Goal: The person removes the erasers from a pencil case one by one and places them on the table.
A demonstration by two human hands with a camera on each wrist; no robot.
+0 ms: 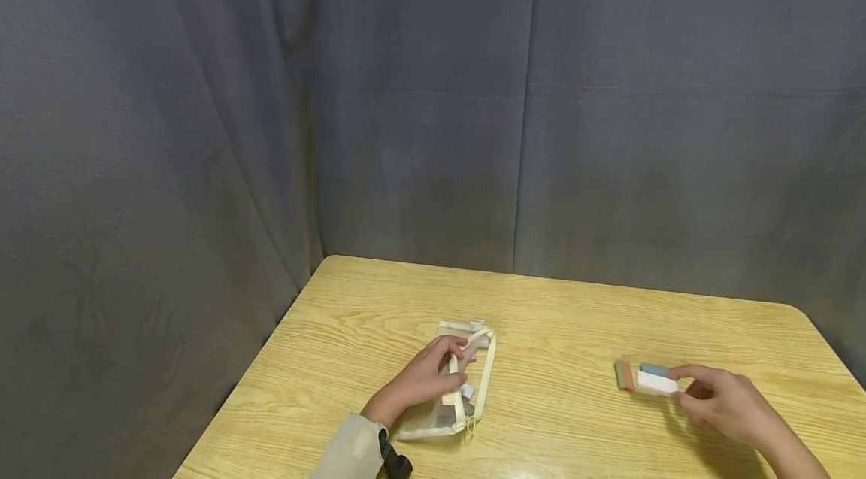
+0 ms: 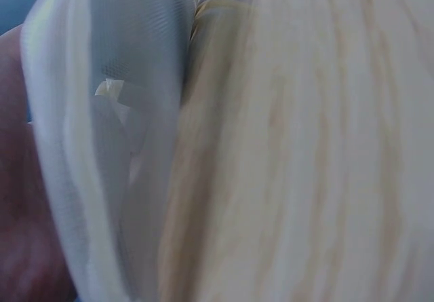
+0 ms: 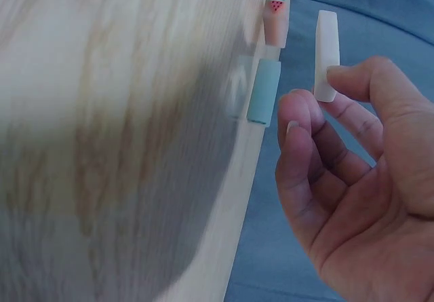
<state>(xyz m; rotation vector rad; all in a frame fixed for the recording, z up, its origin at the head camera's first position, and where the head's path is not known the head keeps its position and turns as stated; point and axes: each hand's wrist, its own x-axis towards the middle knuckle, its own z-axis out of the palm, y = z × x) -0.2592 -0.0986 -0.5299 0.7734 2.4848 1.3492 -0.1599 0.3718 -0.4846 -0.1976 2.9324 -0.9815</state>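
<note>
A see-through mesh zip pouch (image 1: 426,422) with cream edging lies on the table at the left, its mouth gaping to the right. My left hand (image 1: 426,376) grips the near rim of that mouth, and a few small pale items show inside the mesh. In the left wrist view, the pouch wall (image 2: 146,51) hides most of the fingers. Over on the right, my right hand (image 1: 727,396) pinches a white eraser (image 3: 327,54) between thumb and fingertips, above the table. Beside it lies a blue-green eraser (image 3: 265,91), and past that a pink eraser (image 3: 275,27) with a watermelon print.
A green block (image 1: 620,375) stands against the pink one. The wooden table (image 1: 555,328) has a rounded far edge, with grey curtains (image 1: 419,125) hanging behind and to the left. The pouch's zipper pull (image 1: 471,426) hangs at its near corner.
</note>
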